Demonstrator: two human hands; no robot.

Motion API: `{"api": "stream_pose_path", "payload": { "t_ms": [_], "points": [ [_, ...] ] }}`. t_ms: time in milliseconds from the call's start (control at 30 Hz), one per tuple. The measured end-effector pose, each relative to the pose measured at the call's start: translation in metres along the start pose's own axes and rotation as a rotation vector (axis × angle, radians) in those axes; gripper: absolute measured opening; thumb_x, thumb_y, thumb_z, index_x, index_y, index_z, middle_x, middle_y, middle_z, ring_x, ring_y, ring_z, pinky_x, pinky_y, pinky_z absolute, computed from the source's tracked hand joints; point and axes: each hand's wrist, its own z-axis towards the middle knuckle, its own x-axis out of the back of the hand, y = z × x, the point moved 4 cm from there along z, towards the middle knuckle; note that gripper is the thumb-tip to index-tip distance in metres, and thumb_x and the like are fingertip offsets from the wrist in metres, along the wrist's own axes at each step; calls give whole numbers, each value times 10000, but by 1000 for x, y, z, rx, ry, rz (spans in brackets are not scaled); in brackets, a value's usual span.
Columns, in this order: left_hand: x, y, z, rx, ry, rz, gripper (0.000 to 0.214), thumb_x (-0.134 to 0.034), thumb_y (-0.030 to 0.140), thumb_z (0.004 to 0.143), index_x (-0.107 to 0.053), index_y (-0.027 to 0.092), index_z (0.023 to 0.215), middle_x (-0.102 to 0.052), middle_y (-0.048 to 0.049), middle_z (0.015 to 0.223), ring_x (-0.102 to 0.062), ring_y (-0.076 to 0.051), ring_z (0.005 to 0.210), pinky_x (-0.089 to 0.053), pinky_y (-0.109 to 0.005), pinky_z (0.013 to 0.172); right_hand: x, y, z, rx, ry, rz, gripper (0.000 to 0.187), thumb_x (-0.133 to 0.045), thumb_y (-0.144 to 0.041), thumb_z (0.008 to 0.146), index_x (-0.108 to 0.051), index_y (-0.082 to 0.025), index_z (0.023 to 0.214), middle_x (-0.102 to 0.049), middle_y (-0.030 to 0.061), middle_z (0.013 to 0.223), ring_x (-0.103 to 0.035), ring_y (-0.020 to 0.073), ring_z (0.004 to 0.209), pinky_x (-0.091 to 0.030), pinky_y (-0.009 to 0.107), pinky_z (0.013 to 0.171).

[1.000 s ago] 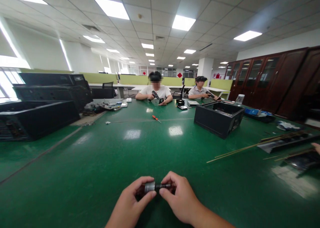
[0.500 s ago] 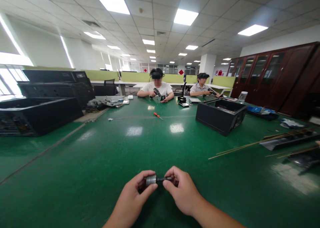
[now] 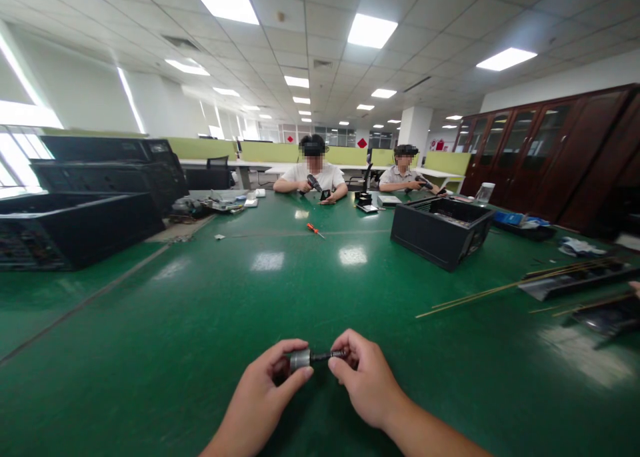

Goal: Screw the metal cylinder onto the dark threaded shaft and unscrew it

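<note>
Head view, silver metal cylinder: a short, round-sided piece, held above the tabletop at the lower centre of the frame, lying roughly level.
Dark slender metal shaft: runs rightward from the cylinder, in line with it; its far end is partly hidden by fingers.
Left hand: grasps the cylinder between thumb and fingers at the lower centre.
Right hand: pinches the far end of the shaft, just right of the left hand; a stretch of shaft shows between the two.
Cylinder-and-shaft progress: the two parts appear lined up and joined, so neither seems separated. Whether the shaft is fully seated or only partway in cannot be told; anything left to do at the joint is likewise unclear.
Green glossy tabletop: spreads beneath both hands and across the frame.
Orange-handled screwdriver: lies at the centre of the frame, well apart from the hands.
Black open-topped metal case: stands right of centre.
Thin yellowish rods: lie at the right.
Person in a white top: sits upper centre, holding a dark power drill.
</note>
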Motion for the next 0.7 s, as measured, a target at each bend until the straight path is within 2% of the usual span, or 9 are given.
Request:
{"api": "stream_pose_path", "payload": {
  "t_ms": [333,500,700],
  "points": [
    [1,-2,0,-1,15,-57,359,-726,389,745,-683,205,1050,-769,-55,982,-717,-256,932,-540,-350,891,1,5,3,-4,13,100,53,-601,-195,785,-601,-172,833,-560,-24,663,-545,131,605,-406,239,576],
    [2,-4,1,12,31,-85,356,-736,375,745,-677,199,1050,-769,-54,966,-717,-241,921,-539,-328,873,2,8,5,-32,27,206,80,-607,-221,778,-587,-167,833,-563,-28,664,-530,112,547,-409,234,550],
    [3,-2,0,10,45,-85,365,-739,374,727,-681,200,1042,-765,-58,979,-715,-258,934,-546,-356,885,2,8,5,-37,31,232,108,-627,-251,778,-584,-167,833,-559,-30,661,-518,106,541,-402,228,539]
  ]
}}
